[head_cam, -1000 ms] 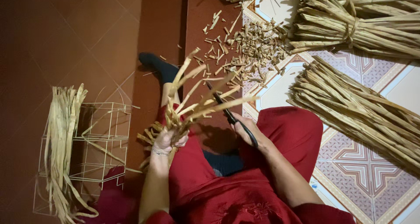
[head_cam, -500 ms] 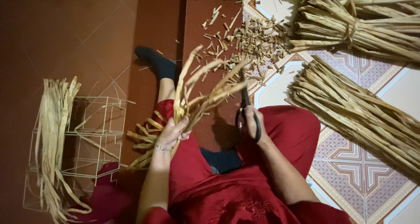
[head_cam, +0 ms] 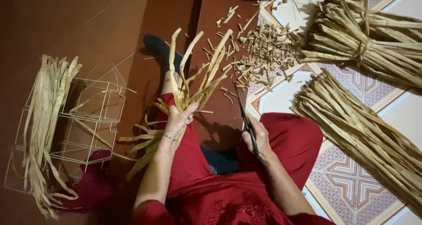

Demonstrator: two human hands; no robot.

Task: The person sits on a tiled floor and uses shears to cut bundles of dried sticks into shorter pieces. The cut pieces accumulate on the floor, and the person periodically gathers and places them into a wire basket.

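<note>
My left hand (head_cam: 179, 119) grips a bunch of dry straw-coloured leaf strips (head_cam: 193, 78) around its middle; the strips fan upward and their lower ends hang past my wrist. My right hand (head_cam: 257, 139) holds black scissors (head_cam: 246, 121), blades pointing up toward the bunch but apart from it. Both hands are over my lap, in red trousers (head_cam: 290, 139). One foot in a dark sock (head_cam: 160, 49) stretches out ahead.
A white wire frame (head_cam: 88, 124) draped with long strips (head_cam: 46, 119) stands at the left. Cut scraps (head_cam: 263, 49) litter the floor ahead. Two large bundles of strips lie on the patterned tiles at right, one tied (head_cam: 369, 40), one nearer (head_cam: 365, 132).
My left hand has raised and turned the bunch more upright. My right hand with the scissors has dropped back toward my knee, away from the strips.
</note>
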